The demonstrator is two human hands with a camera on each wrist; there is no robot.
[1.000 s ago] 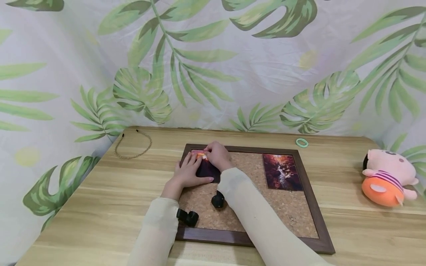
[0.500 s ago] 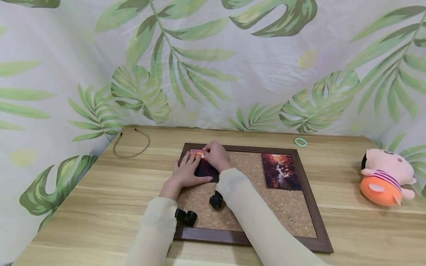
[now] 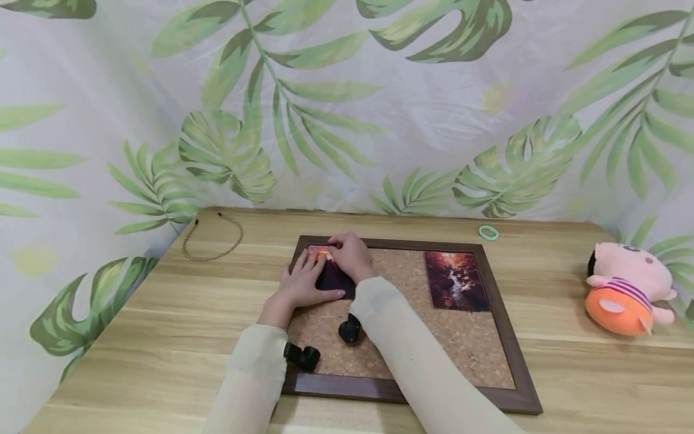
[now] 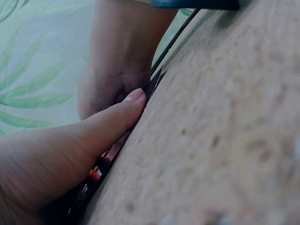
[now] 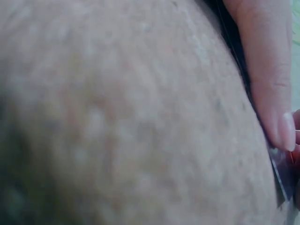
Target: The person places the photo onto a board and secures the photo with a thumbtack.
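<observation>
A framed corkboard (image 3: 401, 271) lies on the table, a dark photo print (image 3: 336, 283) with a bright orange streak in its upper left corner. My left hand (image 3: 300, 283) is spread over this print, fingers straight, its thumb along the lower edge. In the left wrist view the thumb (image 4: 108, 124) presses by the print's edge. My right hand (image 3: 352, 259) is curled at the print's top edge, thumb and forefinger pinched together; the small thing between them is hidden. The right wrist view shows mostly blurred cork, with the left thumb (image 5: 269, 79) at the print's edge.
A second print (image 3: 458, 280) of a red forest stream lies at the board's upper right. Around the board are a chain (image 3: 214, 256) at the left, a green ring (image 3: 488, 232) behind and a pink plush toy (image 3: 629, 289) at the right. A leaf-patterned curtain (image 3: 325, 120) hangs behind.
The head view has shifted slightly. Both hands stay in place on the print, the right still pinching at its top edge.
</observation>
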